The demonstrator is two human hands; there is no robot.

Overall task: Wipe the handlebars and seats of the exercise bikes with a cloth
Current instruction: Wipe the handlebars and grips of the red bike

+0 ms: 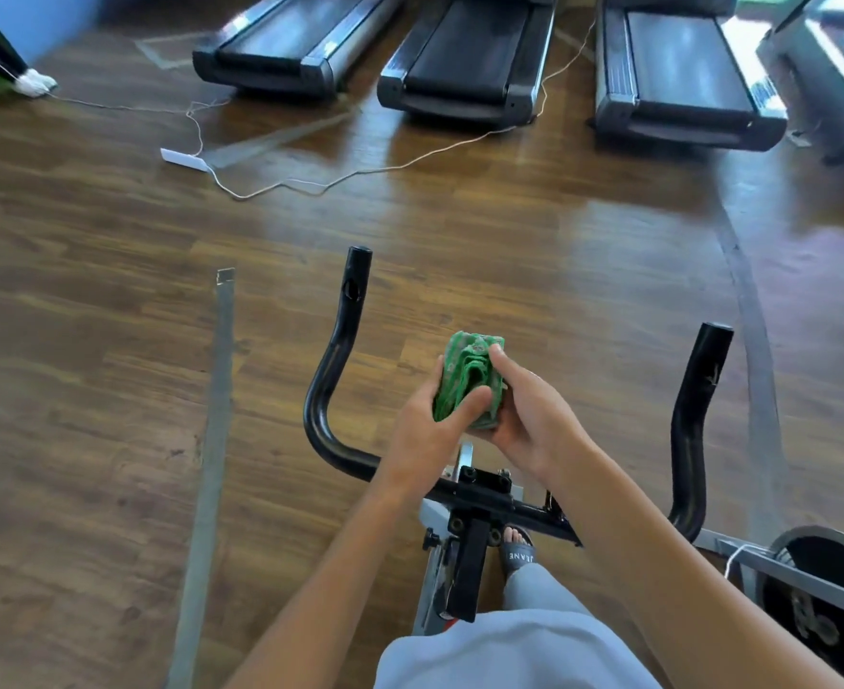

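Head view. My left hand (432, 420) and right hand (529, 415) meet over the middle of the black handlebars (332, 370). The fingers of both hands are curled round a bunched green cloth (467, 385), gripping it from either side. The left thumb lies across the cloth's near face, and the right thumb presses on its upper edge. The cloth sits between the bar's two upturned ends, clear of both, above the centre clamp (479, 482). Below the clamp, a sandalled foot (517, 549) stands on the wooden floor (111, 340). Farther off, three treadmills (464, 67) stand in a row, with a thin white cable (310, 184) trailing in front of them.
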